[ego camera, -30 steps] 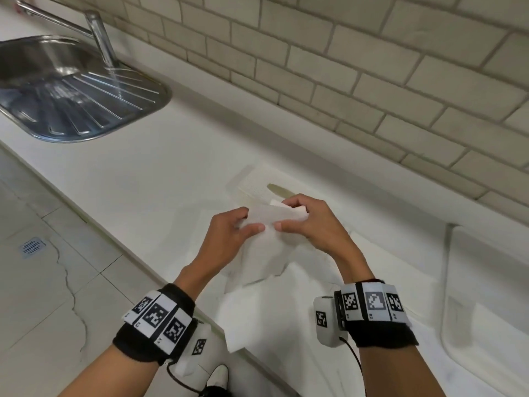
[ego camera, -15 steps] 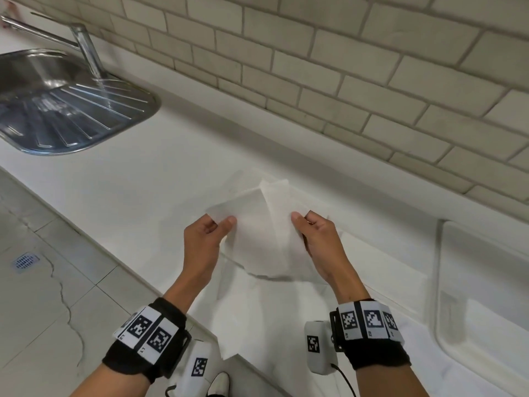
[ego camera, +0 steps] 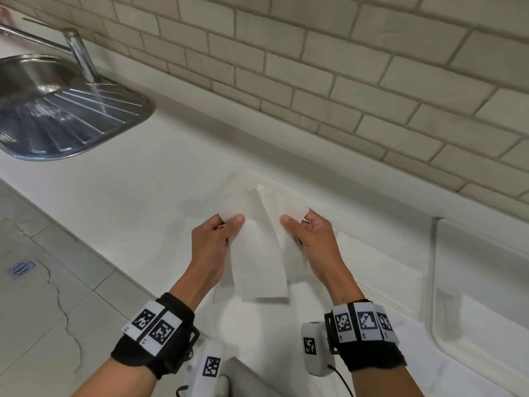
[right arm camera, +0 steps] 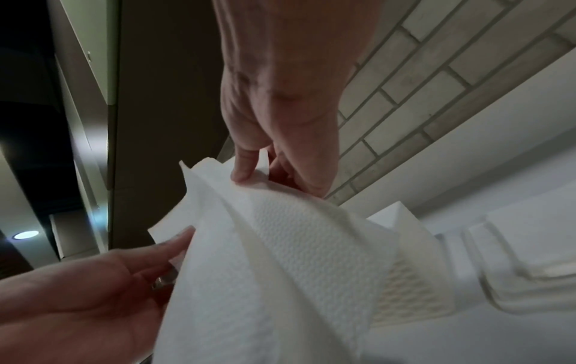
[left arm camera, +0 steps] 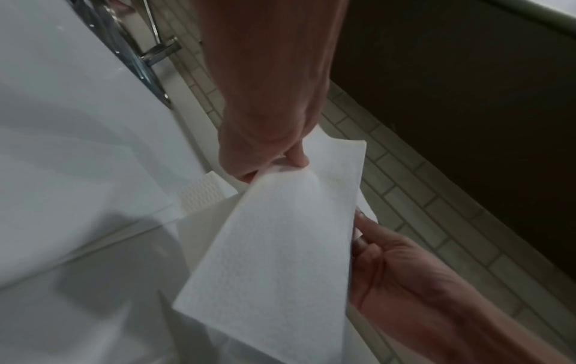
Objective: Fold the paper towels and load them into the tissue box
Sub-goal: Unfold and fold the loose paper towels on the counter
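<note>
Two hands are holding one white paper towel (ego camera: pixel 259 259) in the air above a white countertop (ego camera: pixel 137 202), its long axis running from the person's body toward the tiled wall (ego camera: pixel 343 67), near short edge hanging down. A fold ridge is running along the sheet's far half. The left hand (ego camera: pixel 213 245) is pinching the towel's left edge between thumb and fingers; the right hand (ego camera: pixel 310 242) is pinching the right edge the same way, thumb on top, as the wrist views confirm. More white paper (ego camera: pixel 372 262) is lying flat on the counter beneath and to the right; how many sheets cannot be told. One steel sink (ego camera: pixel 57 110) with one tap (ego camera: pixel 77 53) is sitting far left. One white recessed tray (ego camera: pixel 481 296) is sitting at right.
</note>
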